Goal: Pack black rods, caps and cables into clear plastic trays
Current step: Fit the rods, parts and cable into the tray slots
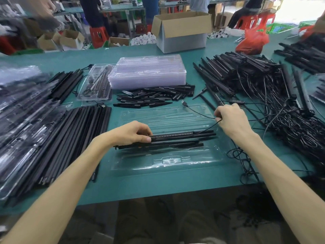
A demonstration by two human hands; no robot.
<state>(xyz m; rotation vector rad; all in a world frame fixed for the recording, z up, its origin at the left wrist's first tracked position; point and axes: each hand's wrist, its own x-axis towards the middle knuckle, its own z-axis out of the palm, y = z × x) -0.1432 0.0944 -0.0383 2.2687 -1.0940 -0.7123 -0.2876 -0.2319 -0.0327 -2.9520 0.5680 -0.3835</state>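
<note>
Teal-green table fills the near edge, with a clear plastic tray lying flat on it and bare cloth on the side toward me. I have the left hand over the tray's middle. Its fingers and thumb are curled round the left ends of a bundle of black rods resting across the moulded channels. The right hand, at the tray's right end, pinches a thin black cable whose USB plug lies at the tray's far rim.

My worry is that cable. It seems joined to a rod in the bundle, and the tangled heap of rods and leads sits just to the right. A pull could snag neighbours or skew the rods out of their channels.

Room is tight at the sides, with loose rods close on the left and the heap on the right. The freest way looks to be straight up.

Beyond lie a scatter of black caps, a stack of empty trays and, farthest, an open cardboard box.
</note>
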